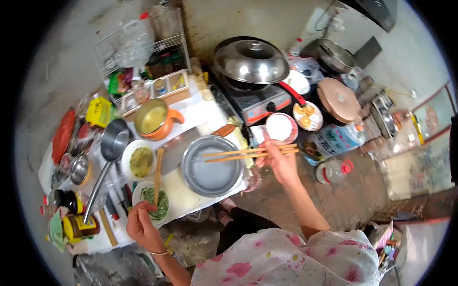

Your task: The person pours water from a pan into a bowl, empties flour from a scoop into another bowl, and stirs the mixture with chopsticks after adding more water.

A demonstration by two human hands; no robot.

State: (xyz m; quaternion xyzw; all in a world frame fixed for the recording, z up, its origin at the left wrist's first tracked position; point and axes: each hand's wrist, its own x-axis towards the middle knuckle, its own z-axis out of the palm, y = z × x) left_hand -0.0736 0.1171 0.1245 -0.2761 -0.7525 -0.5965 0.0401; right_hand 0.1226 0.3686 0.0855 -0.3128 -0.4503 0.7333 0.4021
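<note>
My right hand grips a pair of wooden chopsticks, their thin ends pointing left over a grey metal basin holding cloudy liquid. My left hand is closed, fingers curled, at the near edge of a white bowl of chopped greens. Another pair of chopsticks leans over that bowl, its lower end close to my left fingertips; I cannot tell whether they hold anything. Just beyond is a white bowl with greenish, soupy contents.
An orange-handled pot and a long-handled ladle stand on the left. At the back a lidded wok sits on a cooker. A plate with egg-like pieces and a plastic bottle are to the right.
</note>
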